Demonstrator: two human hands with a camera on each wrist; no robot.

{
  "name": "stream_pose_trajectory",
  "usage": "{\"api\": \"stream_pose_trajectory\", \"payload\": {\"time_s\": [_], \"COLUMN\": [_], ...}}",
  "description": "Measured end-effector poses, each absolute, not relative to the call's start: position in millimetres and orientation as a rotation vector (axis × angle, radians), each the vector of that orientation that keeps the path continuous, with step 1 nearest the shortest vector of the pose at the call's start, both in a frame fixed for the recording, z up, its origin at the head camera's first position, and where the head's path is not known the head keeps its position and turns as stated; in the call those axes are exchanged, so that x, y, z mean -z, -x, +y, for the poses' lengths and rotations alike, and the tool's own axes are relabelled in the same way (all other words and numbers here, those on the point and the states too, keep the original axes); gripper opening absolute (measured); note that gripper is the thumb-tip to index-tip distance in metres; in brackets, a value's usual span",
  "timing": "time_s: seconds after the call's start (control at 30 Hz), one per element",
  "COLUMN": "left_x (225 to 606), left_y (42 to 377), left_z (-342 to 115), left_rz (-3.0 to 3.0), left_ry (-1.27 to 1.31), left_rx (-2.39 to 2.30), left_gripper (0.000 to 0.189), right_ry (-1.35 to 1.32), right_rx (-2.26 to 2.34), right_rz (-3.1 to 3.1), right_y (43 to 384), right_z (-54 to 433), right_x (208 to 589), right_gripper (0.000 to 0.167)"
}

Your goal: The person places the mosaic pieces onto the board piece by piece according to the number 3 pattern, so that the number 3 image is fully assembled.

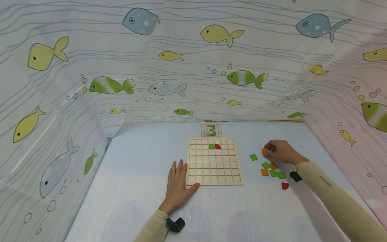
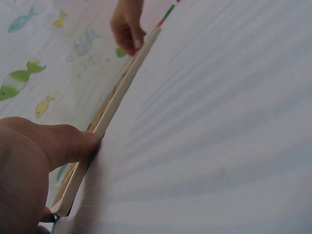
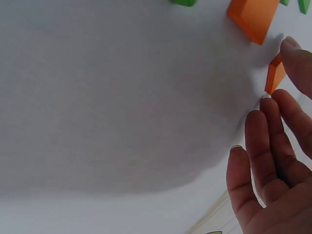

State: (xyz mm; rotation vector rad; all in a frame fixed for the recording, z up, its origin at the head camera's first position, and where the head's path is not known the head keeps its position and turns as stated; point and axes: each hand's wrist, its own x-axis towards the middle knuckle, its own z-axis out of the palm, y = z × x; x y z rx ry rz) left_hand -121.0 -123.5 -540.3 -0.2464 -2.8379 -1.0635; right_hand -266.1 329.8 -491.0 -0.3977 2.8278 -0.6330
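Fish-print cloth point(image 1: 193, 72) is hanging behind the grid board point(image 1: 214, 166), and a patterned card point(image 1: 211, 129) is touching its far edge. Here the left hand point(image 1: 176, 186) is resting at the board's left edge, fingers straight, thumb spread to the near edge. Right of the board, the right hand point(image 1: 282, 152) is pinching an orange tile point(image 1: 264, 151) between thumb and fingers, loose tiles point(image 1: 264, 172) lying near. The right sleeve point(image 1: 341, 201) is showing a mark point(image 1: 326, 181), too small to read.

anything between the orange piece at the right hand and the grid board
A loose green square lies flat roughly between the orange piece and the grid board, likely low enough to pass over; no other obstacle shows.
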Motion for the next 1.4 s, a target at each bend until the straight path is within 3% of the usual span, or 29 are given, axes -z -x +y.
{"api": "stream_pose_trajectory", "payload": {"time_s": [1.4], "left_x": [542], "left_y": [122], "left_z": [-122], "left_rz": [-2.850], "left_ry": [0.241], "left_rx": [1.028], "left_gripper": [0.091], "right_ry": [0.328], "right_rx": [0.711], "right_rz": [2.929], "right_y": [259], "right_z": [337], "right_x": [504], "right_gripper": [0.035]}}
